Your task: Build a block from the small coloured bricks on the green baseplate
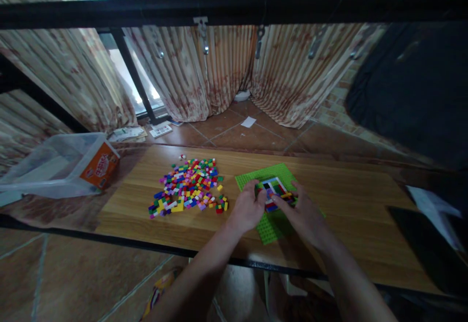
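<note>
Brick build (273,191) on green baseplate (268,229) | between hands | left hand (247,210), right hand (302,215) pinch its sides

— Left hand (247,209)?
— Reaching forward from a bare forearm, palm down, knuckles up, fingers curled with tips pointing toward the right hand.
— And the right hand (302,212)?
— Palm down too, angled inward from the lower right, fingers stretched toward the left, thumb tucked underneath.
— Gap between the 2?
— Narrow; fingertips near each other, contact impossible to tell.
— Arms?
— Both bare, converging from the bottom edge.
</note>
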`<state>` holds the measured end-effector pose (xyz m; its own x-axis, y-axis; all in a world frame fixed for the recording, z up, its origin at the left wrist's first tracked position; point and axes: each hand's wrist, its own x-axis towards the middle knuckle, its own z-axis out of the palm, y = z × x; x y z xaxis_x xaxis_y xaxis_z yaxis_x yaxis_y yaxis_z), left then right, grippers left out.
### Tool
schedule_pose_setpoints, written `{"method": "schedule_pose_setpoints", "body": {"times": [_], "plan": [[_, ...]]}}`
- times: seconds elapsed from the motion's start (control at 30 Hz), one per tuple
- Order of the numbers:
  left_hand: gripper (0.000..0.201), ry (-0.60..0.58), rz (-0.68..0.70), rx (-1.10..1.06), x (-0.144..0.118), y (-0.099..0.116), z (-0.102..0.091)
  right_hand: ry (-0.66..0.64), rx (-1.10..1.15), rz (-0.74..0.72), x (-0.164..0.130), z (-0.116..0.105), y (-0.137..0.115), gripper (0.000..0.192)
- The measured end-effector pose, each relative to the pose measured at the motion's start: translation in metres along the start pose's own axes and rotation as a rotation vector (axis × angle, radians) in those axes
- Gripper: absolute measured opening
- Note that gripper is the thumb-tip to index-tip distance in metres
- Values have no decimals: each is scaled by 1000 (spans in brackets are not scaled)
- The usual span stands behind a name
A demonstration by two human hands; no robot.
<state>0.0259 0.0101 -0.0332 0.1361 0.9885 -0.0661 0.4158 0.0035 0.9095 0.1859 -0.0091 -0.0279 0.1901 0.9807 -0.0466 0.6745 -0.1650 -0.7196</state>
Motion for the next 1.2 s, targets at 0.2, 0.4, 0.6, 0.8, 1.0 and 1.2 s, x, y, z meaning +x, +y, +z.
{"method": "schedule_pose_setpoints", "body": {"times": [0.2, 0.4, 0.6, 0.8, 1.0, 1.2], "plan": [[61, -203, -65, -219, -17, 7, 30, 272, -121, 97, 22, -11, 14, 86], [65, -299, -6, -160, -50, 16, 47, 220, -188, 115, 30, -18, 19, 73], [55, -287, 28, -138, -74, 26, 57, 154, -200, -53, 33, -15, 15, 57], [62, -480, 92, -20, -82, 32, 55, -36, -234, -212, 29, 2, 1, 49], [60, -527, 178, -10, -73, 26, 50, -74, -283, -294, 24, 14, -8, 49], [46, -612, 153, 112, -64, 21, 37, -84, -300, -294, 25, 27, -19, 49]]}}
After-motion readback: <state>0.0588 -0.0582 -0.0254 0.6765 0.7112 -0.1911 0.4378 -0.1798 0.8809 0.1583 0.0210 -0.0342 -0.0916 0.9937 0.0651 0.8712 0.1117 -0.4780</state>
